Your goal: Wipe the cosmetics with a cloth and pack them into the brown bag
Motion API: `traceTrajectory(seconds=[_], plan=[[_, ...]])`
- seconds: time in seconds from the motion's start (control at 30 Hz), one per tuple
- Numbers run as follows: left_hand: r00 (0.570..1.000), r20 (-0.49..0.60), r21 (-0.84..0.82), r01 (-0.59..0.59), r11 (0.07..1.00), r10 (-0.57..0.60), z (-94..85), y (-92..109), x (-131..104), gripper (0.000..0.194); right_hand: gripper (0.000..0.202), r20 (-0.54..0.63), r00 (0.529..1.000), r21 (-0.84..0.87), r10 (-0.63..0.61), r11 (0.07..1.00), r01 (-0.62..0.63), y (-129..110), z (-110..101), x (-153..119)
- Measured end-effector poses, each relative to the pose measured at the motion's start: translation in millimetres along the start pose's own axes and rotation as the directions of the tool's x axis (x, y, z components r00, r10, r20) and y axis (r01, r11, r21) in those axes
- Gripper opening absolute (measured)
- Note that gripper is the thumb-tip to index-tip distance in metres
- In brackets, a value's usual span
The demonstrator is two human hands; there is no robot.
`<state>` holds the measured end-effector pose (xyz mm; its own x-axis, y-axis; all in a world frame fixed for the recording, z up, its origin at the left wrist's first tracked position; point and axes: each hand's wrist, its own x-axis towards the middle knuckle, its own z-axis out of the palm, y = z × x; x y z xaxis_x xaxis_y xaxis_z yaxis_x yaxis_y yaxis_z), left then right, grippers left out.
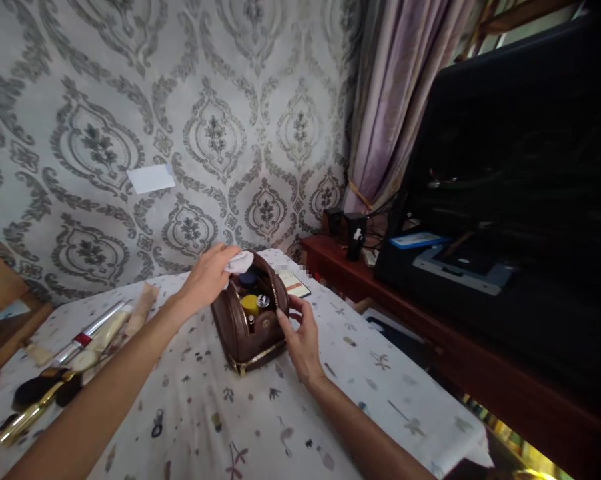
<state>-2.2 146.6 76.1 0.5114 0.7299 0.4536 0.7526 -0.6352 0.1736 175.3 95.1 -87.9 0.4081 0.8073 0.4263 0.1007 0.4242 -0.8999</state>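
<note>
A dark brown makeup bag [230, 333] with a gold zipper stands unzipped on the patterned white cloth. Inside it show a yellow lid [251, 305], a dark blue lid [247, 277] and a small silver-topped item [263, 301]. My left hand [210, 275] pinches a crumpled white cloth or tissue [240, 262] at the bag's upper left edge. On the other side, my right hand [301, 340] grips the bag's right rim between thumb and fingers.
Makeup brushes [35, 407] and several tubes [93, 331] lie at the left. A phone-like flat item [297, 287] rests behind the bag. To the right, a red-brown desk [330, 257] carries small black speakers [354, 233] and a large dark screen [505, 200].
</note>
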Motion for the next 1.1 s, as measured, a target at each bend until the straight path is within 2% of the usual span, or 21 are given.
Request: traceTrajectory(seconds=[0.2, 0.33, 0.6, 0.9, 1.1], plan=[[1.000, 0.014, -0.031, -0.027, 0.999, 0.027, 7.2, -0.6, 15.0, 0.027, 0.036, 0.010, 1.000, -0.002, 0.014, 1.000, -0.014, -1.6, -0.7, -0.6], [0.999, 0.002, -0.055, -0.053, 0.997, 0.053, 13.0, -2.8, 21.6, 0.022, 0.037, 0.011, 1.000, 0.006, 0.017, 1.000, -0.017, -2.0, -0.5, -0.5], [0.999, -0.004, -0.070, -0.042, 0.997, 0.042, 27.9, -3.5, 30.8, 0.026, 0.035, 0.022, 1.000, 0.006, 0.009, 1.000, -0.009, -2.4, -0.9, -0.6], [0.995, 0.083, -0.069, -0.050, 0.996, 0.055, 54.4, -2.6, 35.5, 0.029, 0.035, 0.026, 1.000, 0.001, 0.003, 1.000, -0.003, 0.9, -1.1, 0.4], [0.990, 0.135, -0.046, -0.042, 0.998, 0.048, 63.2, -2.9, 37.3, 0.029, 0.036, 0.036, 0.999, 0.001, 0.011, 1.000, -0.011, 0.1, -1.3, 0.3]])
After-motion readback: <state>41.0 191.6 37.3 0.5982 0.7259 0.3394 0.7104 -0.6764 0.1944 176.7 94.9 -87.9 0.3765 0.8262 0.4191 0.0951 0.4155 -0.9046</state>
